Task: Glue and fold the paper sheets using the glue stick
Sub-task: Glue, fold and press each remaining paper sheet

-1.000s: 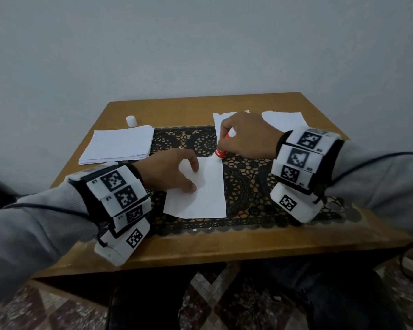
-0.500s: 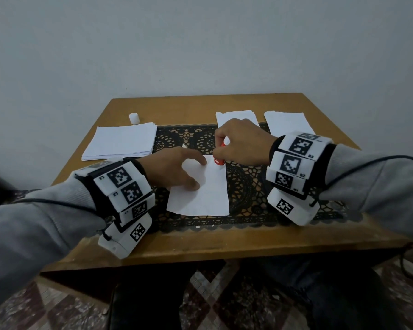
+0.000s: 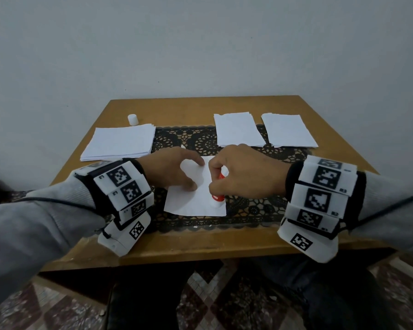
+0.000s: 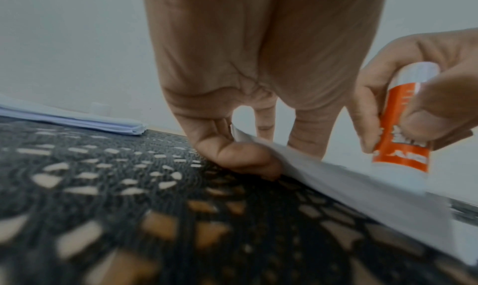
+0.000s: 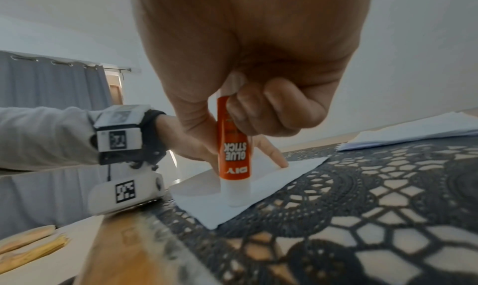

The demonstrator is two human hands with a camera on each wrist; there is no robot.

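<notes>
Right hand (image 3: 239,172): fingers curled round orange-white plastic glue stick (image 5: 234,156), tip on sheet.
Left hand (image 3: 169,173): fingers spread, pinning white rectangular paper sheet (image 3: 191,201).
Technique: light, even strokes along edge.

Dim, flat, bluish indoor light falls evenly over the brown wooden table (image 3: 196,108), leaving only faint, soft shadows. The head view darkens and bends toward its corners. In the left wrist view, the black lace table runner (image 4: 129,197) blurs heavily toward the lens. The right wrist view is sharper, smearing along its lower left edge.
</notes>
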